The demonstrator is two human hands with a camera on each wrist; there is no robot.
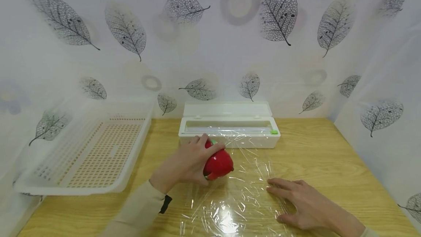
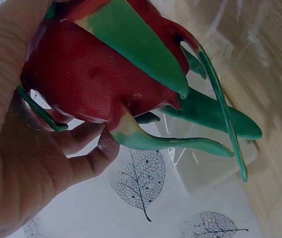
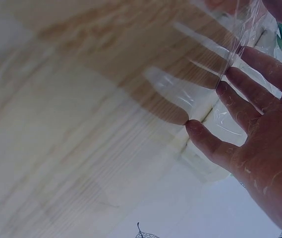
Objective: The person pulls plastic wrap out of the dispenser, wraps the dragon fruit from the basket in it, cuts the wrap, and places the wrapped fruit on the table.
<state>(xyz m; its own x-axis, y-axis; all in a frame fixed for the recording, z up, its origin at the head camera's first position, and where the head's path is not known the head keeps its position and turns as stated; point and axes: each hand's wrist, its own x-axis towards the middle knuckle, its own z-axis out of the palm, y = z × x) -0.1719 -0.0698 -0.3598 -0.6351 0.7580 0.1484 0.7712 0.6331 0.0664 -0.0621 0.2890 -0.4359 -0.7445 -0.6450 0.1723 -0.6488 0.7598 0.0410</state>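
My left hand [image 1: 185, 162] grips a red dragon fruit [image 1: 220, 164] with green scales, its fingers over the top and the thumb at the near side. In the left wrist view the long green scales [image 2: 141, 44] stick out from the red body. The fruit is above a sheet of clear cling film [image 1: 243, 207], which lies wrinkled on the table and runs back to a white film dispenser [image 1: 263, 141]. My right hand [image 1: 304, 204] rests at the film's right edge, fingers spread. Its fingertips [image 3: 195, 128] touch the surface in the right wrist view.
On the left stands a white perforated basket [image 1: 131, 167]. The dispenser's lid [image 1: 227, 109] is raised, and a green slider [image 1: 274, 132] sits at its right end. A leaf-patterned curtain [image 1: 210, 54] borders the wood-grain table [image 1: 315, 149].
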